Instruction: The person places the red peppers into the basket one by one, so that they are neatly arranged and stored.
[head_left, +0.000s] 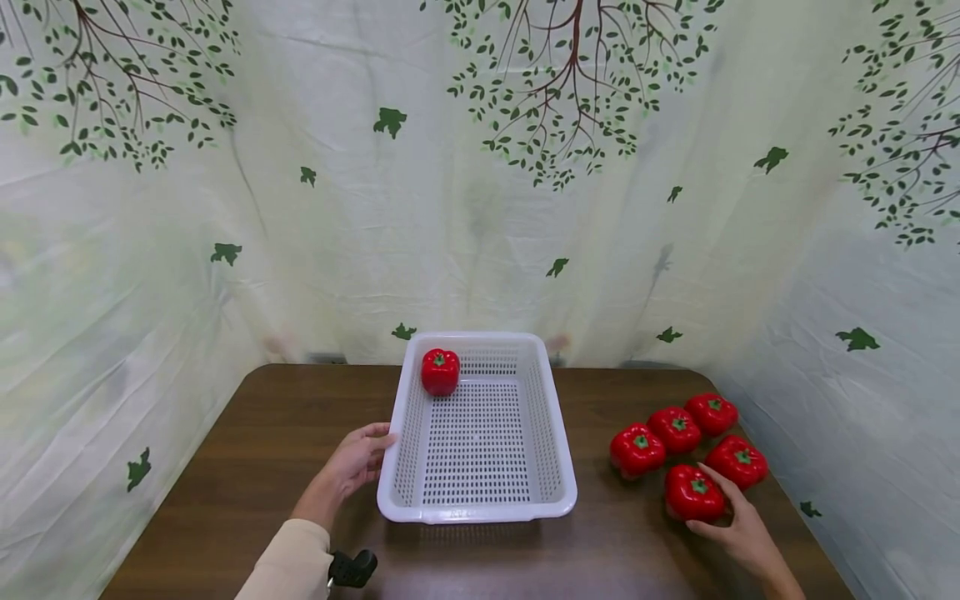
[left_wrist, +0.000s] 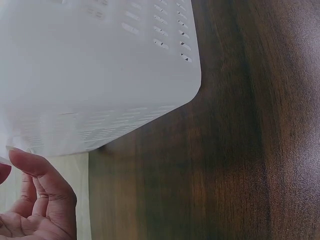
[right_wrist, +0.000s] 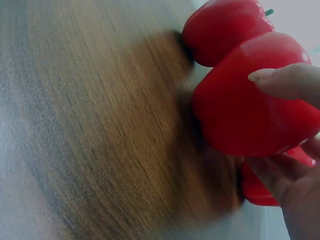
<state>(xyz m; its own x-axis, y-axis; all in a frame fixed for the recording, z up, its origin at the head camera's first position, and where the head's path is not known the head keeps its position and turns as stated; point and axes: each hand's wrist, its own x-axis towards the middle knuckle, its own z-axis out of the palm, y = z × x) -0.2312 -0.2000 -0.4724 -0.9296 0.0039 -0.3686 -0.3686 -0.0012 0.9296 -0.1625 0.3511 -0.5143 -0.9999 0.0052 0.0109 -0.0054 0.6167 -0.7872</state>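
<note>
A white perforated plastic basket (head_left: 475,510) stands on the table with one red bell pepper (head_left: 440,372) in its far left corner. My left hand (head_left: 362,460) pinches the basket's left rim between thumb and fingers; in the left wrist view that hand (left_wrist: 42,200) shows below the basket wall (left_wrist: 100,65). On the right, my right hand (head_left: 742,533) grips a red bell pepper (head_left: 692,493), thumb on one side and fingers on the other. The right wrist view shows this held pepper (right_wrist: 245,105) close up, just above or at the table; I cannot tell which.
Several other red bell peppers (head_left: 637,451) stand in a group beside and beyond the held one, near the table's right edge. The brown wooden table (head_left: 300,408) is bounded by a pale leaf-printed curtain (head_left: 480,208) at the back and sides.
</note>
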